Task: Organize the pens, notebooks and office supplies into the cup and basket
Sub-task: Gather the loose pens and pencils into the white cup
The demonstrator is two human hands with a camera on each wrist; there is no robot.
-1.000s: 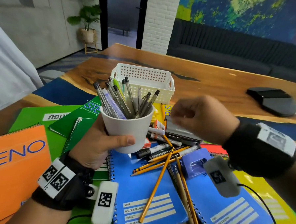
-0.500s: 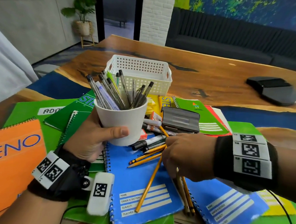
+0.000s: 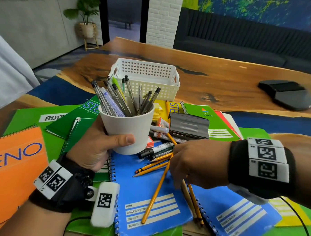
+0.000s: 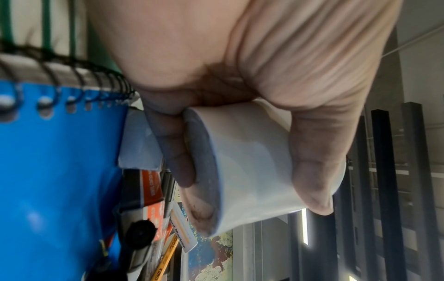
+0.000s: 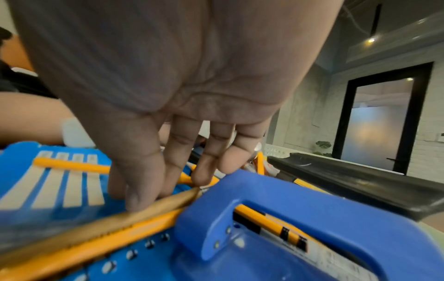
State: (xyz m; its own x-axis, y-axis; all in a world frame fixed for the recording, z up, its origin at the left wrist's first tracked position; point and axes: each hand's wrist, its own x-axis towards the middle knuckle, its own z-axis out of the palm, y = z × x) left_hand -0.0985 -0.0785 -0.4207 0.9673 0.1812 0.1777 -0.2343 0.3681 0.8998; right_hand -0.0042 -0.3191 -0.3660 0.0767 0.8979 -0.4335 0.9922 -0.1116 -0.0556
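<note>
Since a moment ago, right hand (image 3: 193, 165) dropped onto the yellow wooden pencils (image 5: 134, 222), fingers seemingly pinching one; left hand (image 3: 93, 147) at 9 o'clock still grips the white plastic cup (image 3: 127, 129).

cup (image 3: 127, 132) centre frame, pens (image 3: 116, 99) standing in it | basket (image 3: 146, 77) behind cup, on table (image 3: 225, 85) | notebooks (image 3: 147, 198) spread across lower frame | pencils (image 3: 156, 188) lying on notebooks, lower centre | eraser (image 3: 188, 126) right of cup | hole punch (image 5: 300, 218) lower right, wrist view
</note>
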